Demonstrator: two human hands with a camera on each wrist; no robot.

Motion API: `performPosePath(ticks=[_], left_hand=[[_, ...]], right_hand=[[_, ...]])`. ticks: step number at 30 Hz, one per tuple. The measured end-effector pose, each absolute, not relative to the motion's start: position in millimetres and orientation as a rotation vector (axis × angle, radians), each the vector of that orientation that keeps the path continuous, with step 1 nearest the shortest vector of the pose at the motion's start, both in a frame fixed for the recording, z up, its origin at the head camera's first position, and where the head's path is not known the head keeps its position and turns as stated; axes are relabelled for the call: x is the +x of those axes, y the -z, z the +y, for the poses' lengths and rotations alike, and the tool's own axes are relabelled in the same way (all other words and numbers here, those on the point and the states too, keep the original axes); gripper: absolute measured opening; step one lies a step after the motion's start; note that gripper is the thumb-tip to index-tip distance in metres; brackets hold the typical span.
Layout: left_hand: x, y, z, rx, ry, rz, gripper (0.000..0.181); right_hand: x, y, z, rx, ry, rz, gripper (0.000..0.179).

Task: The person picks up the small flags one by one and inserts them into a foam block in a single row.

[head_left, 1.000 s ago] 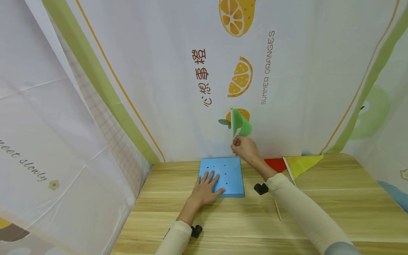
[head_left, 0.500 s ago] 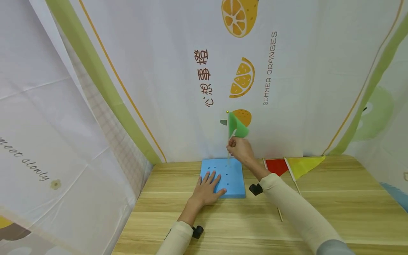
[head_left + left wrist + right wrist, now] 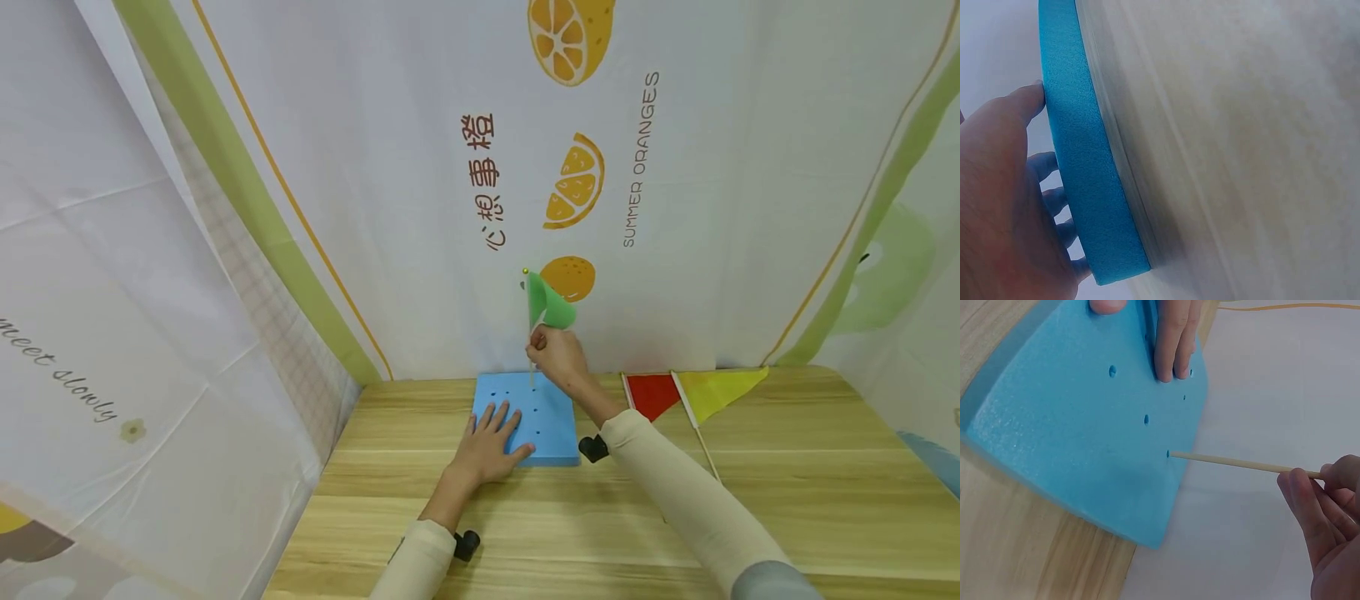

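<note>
Right wrist view: I see the right hand (image 3: 1334, 544) pinching a wooden stick (image 3: 1229, 460), tip at a hole (image 3: 1168, 454) in the blue foam block (image 3: 1066, 412).
Left hand (image 3: 483, 450): fingers spread, on that block.
Green flag (image 3: 553, 306): on the stick, above the right hand.
Red pennant (image 3: 651, 393), yellow pennant (image 3: 716, 394): on the table (image 3: 562, 537), farther right.

White cloth (image 3: 405, 208) (3 orange prints (image 3: 577, 185), "SUMMER ORANGES" lettering (image 3: 641, 158)) hangs behind a wood-grain table (image 3: 817, 492).

Block (image 3: 556, 417): on table (image 3: 577, 533), curtain (image 3: 420, 333) behind
Left hand (image 3: 483, 450): on block
Stick (image 3: 1229, 461): tip at rear hole (image 3: 1168, 454)
Pennants (image 3: 716, 396): right of block
</note>
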State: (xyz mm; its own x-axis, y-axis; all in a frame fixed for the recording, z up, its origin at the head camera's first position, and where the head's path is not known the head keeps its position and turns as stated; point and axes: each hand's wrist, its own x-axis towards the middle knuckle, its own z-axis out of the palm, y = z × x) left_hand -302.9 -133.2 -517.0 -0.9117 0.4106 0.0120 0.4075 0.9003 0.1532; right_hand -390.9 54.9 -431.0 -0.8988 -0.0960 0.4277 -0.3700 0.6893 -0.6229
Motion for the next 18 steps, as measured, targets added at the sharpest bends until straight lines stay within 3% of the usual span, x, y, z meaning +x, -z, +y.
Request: performPosePath(ticks=[18], left_hand=[[-304.1, 519.2, -132.9, 0.657, -0.243, 3.046, 0.076]], right_hand=[[-393.9, 446.8, 54.2, 0.334, -1.086, -2.576, 0.01]])
